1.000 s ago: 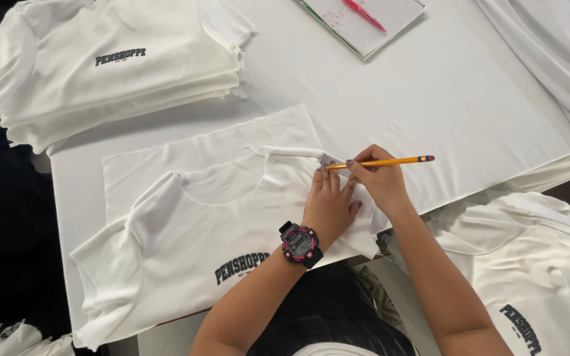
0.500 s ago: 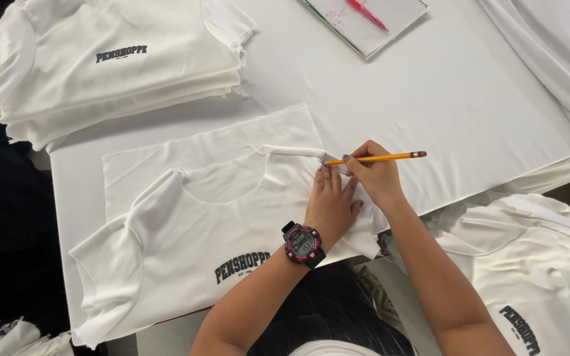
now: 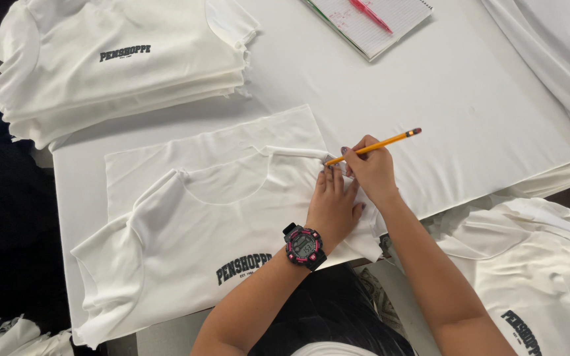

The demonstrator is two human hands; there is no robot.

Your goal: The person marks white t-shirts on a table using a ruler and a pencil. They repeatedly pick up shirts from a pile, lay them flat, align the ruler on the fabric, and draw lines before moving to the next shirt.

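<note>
Head view: left hand (image 3: 333, 206) presses flat on the shirt (image 3: 192, 231); right hand (image 3: 372, 173), touching it, grips a pencil (image 3: 374, 146).

The pencil (image 3: 374, 145) tip is hidden behind the right hand (image 3: 372, 173)

Matt white knit cloth T-shirt (image 3: 186, 244); glossy yellow-painted wooden pencil (image 3: 374, 146) just above it; plastic black-and-pink watch (image 3: 304, 246); smooth matt white table (image 3: 443, 112); ruled paper notebook (image 3: 371, 20).
</note>
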